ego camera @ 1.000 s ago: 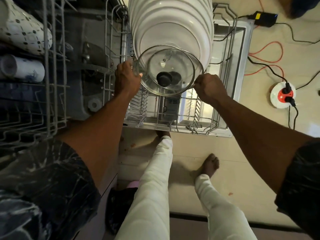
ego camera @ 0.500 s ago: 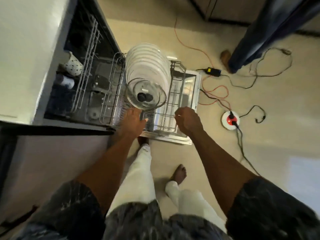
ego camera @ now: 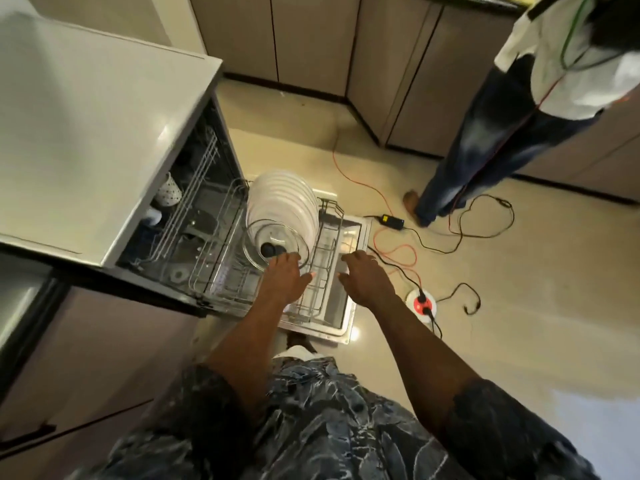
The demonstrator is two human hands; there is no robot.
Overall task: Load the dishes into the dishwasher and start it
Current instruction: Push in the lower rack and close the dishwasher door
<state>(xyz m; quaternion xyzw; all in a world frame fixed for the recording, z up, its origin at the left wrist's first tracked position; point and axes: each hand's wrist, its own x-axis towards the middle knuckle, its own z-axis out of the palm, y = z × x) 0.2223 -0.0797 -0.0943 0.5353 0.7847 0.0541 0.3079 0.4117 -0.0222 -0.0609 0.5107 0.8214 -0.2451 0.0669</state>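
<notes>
Change: since a second ago both hands have let go of the lids' rims and drawn back toward the near side; the lids stand as before against the plates.
Shirt (ego camera: 329, 427): dark and patterned, at the near edge, with both bare forearms reaching out from it.
Left hand (ego camera: 284, 277): over the near part of the rack, fingers loosely apart and holding nothing, thumb out to the right. Its fingertips lie at the lids' near rim; I cannot tell whether they touch.
Right hand (ego camera: 363, 277): over the rack's right edge, fingers spread and holding nothing, a ring on one finger.
Rack (ego camera: 322, 296): lower wire rack, pulled out over the open door (ego camera: 349, 317).
Lids (ego camera: 273, 240): two glass lids with black knobs, on edge and overlapping, leaning on the near side of the plates.
Plates (ego camera: 282, 199): a row of white plates on edge in the rack's far part.
Upper rack (ego camera: 197, 188): left, inside the dishwasher, with a dotted mug (ego camera: 169, 192) in it.
Surface (ego camera: 86, 133): pale top over the dishwasher, at left.
Socket (ego camera: 421, 303): round, red and white, on the floor right of the door, with black plugs in it.
Cables (ego camera: 394, 252): orange and black, looping across the floor to a black adapter (ego camera: 393, 220).
Person (ego camera: 485, 140): standing at far right, in jeans.
Cabinets (ego camera: 311, 39): along the far wall.
</notes>
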